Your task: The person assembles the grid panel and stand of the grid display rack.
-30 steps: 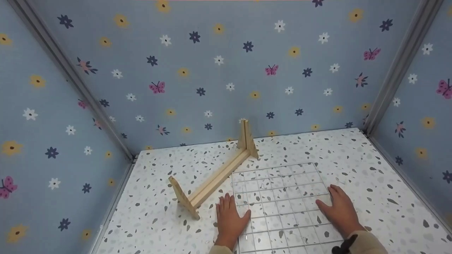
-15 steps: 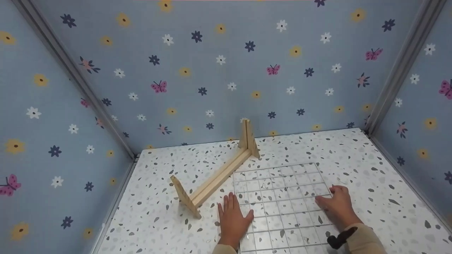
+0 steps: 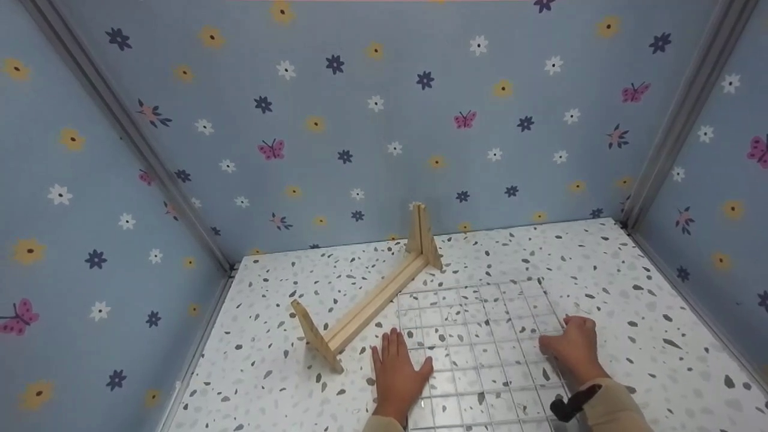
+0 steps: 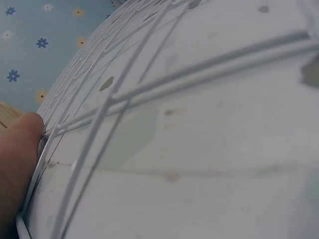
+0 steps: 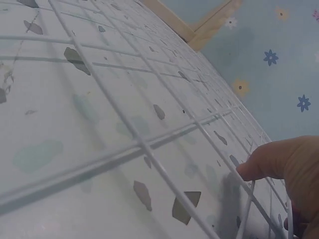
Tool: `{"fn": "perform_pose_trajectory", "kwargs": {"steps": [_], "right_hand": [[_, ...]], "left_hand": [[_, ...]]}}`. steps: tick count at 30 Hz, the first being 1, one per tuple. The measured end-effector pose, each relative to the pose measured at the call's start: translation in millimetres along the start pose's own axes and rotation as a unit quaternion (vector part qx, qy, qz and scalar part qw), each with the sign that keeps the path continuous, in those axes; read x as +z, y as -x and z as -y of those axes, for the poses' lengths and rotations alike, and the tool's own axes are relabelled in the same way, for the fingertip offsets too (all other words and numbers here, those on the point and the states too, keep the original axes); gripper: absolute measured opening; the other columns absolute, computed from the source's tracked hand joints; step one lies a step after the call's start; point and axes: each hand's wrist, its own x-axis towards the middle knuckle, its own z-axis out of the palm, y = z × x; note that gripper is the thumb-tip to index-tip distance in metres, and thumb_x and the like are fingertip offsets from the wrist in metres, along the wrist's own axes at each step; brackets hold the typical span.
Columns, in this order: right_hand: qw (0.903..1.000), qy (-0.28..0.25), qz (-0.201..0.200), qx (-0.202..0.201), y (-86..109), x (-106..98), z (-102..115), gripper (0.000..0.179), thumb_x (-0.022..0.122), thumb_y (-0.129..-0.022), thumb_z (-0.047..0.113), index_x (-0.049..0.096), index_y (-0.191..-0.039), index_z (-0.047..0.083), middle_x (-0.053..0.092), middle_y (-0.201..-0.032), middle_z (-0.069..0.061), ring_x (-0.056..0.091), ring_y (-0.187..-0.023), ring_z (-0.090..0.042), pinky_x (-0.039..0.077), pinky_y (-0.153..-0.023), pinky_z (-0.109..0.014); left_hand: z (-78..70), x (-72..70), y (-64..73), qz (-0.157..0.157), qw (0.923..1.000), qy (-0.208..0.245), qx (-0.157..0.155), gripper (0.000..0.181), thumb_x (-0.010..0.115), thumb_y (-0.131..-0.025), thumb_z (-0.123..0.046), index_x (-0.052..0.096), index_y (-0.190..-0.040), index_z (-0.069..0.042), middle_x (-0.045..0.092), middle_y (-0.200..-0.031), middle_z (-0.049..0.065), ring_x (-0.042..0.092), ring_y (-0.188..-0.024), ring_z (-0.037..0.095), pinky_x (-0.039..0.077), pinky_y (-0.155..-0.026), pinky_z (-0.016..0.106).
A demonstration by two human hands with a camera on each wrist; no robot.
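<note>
A white wire grid panel (image 3: pixel 473 344) lies over the speckled tabletop, its right side slightly raised. At its left edge my left hand (image 3: pixel 399 381) rests with fingers extended and thumb reaching over the wires. My right hand (image 3: pixel 573 353) pinches the right edge between thumb and curled fingers. In the right wrist view, the thumb (image 5: pixel 264 162) presses on a wire of the grid, and the other fingers are mostly hidden below. The left wrist view shows only part of the left hand (image 4: pixel 19 154) beside the edge wire.
A wooden stand (image 3: pixel 375 306), a grooved bar with an upright at each end, stands diagonally just left of the grid. Blue flower-patterned panels (image 3: pixel 372 132) enclose the speckled white tabletop (image 3: pixel 270 336) at the back and both sides.
My right hand's fingers have curled from spread to pinching the grid's right edge, which has lifted slightly. The left hand stays at the left edge, and the stand has not moved.
</note>
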Motion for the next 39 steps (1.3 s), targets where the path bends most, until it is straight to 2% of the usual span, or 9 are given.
{"fn": "perform_pose_trajectory", "kwargs": {"steps": [10,17,19,24,26,29,33,34,39], "right_hand": [[0.9992,-0.033,-0.02,0.005,-2.6,3,-2,0.082,0.073,-0.062,0.015,0.033,-0.127,-0.016,0.025,-0.126,-0.031,0.037,-0.104,-0.039,0.034,-0.093,-0.049],[0.9986,-0.049,-0.02,0.004,-3.2,4,-4,0.081,0.07,-0.066,0.015,0.031,-0.13,-0.014,0.026,-0.125,-0.029,0.038,-0.105,-0.037,0.033,-0.093,-0.048],[0.9984,-0.054,-0.017,0.007,-3.1,4,-3,0.08,0.071,-0.068,0.017,0.031,-0.13,-0.012,0.027,-0.124,-0.028,0.038,-0.105,-0.036,0.033,-0.093,-0.048],[0.9971,-0.075,-0.014,0.001,-2.5,-1,0,0.075,0.07,-0.072,0.019,0.031,-0.129,-0.009,0.033,-0.122,-0.025,0.041,-0.105,-0.034,0.037,-0.088,-0.046],[0.9966,-0.081,-0.016,-0.009,-2.6,-3,1,0.074,0.07,-0.074,0.019,0.03,-0.13,-0.009,0.037,-0.121,-0.024,0.043,-0.104,-0.033,0.039,-0.086,-0.045],[0.9951,-0.095,-0.015,-0.024,-2.3,-7,3,0.076,0.07,-0.075,0.019,0.028,-0.132,-0.009,0.041,-0.122,-0.024,0.044,-0.108,-0.035,0.038,-0.088,-0.047],[0.9927,-0.118,-0.009,-0.025,-1.2,-12,9,0.079,0.07,-0.077,0.021,0.023,-0.135,-0.006,0.036,-0.13,-0.028,0.038,-0.118,-0.039,0.035,-0.094,-0.05],[0.9921,-0.122,-0.01,-0.025,-0.9,-13,10,0.08,0.071,-0.078,0.021,0.023,-0.135,-0.006,0.035,-0.132,-0.028,0.037,-0.12,-0.04,0.034,-0.095,-0.05],[0.9897,-0.134,-0.036,-0.037,0.4,-15,15,0.075,0.072,-0.077,0.02,0.026,-0.132,-0.003,0.039,-0.126,-0.023,0.038,-0.119,-0.036,0.034,-0.095,-0.049]], "left_hand": [[0.2,-2.4,-4.9,-0.019,0.9981,0.058,-0.009,0.096,0.058,-0.072,-0.066,0.034,-0.14,-0.003,0.031,-0.145,0.011,0.019,-0.136,0.029,0.005,-0.108,0.05],[-2.9,-8.8,-5.4,-0.006,0.9942,0.103,-0.03,0.095,0.064,-0.071,-0.059,0.033,-0.14,-0.001,0.035,-0.142,0.016,0.021,-0.135,0.032,0.007,-0.108,0.05],[-5.8,-11.1,-6.0,-0.004,0.9904,0.131,-0.045,0.095,0.068,-0.07,-0.054,0.032,-0.14,-0.002,0.036,-0.141,0.017,0.024,-0.133,0.032,0.009,-0.108,0.047],[-13.4,-14.8,-7.3,0.01,0.9704,0.224,-0.089,0.097,0.075,-0.069,-0.042,0.024,-0.144,-0.007,0.037,-0.141,0.014,0.032,-0.13,0.032,0.021,-0.107,0.041],[-14.3,-15.8,-7.4,0.016,0.9631,0.251,-0.096,0.099,0.075,-0.07,-0.041,0.02,-0.146,-0.01,0.039,-0.14,0.011,0.034,-0.128,0.031,0.026,-0.105,0.041],[-14.4,-18.6,-7.7,0.013,0.9563,0.278,-0.091,0.099,0.074,-0.072,-0.042,0.016,-0.147,-0.013,0.043,-0.137,0.008,0.039,-0.126,0.028,0.029,-0.103,0.041],[-13.6,-21.6,-8.6,-0.002,0.9464,0.313,-0.078,0.099,0.075,-0.073,-0.043,0.014,-0.148,-0.019,0.05,-0.132,0.005,0.045,-0.122,0.025,0.033,-0.101,0.041],[-13.3,-22.3,-8.8,-0.003,0.9418,0.328,-0.076,0.1,0.075,-0.073,-0.042,0.013,-0.148,-0.021,0.051,-0.129,0.005,0.046,-0.12,0.025,0.035,-0.099,0.041],[-11.5,-24.7,-10.1,0.021,0.9073,0.411,-0.087,0.098,0.075,-0.075,-0.036,0.007,-0.147,-0.036,0.055,-0.12,0.003,0.056,-0.108,0.023,0.046,-0.087,0.036]]}}
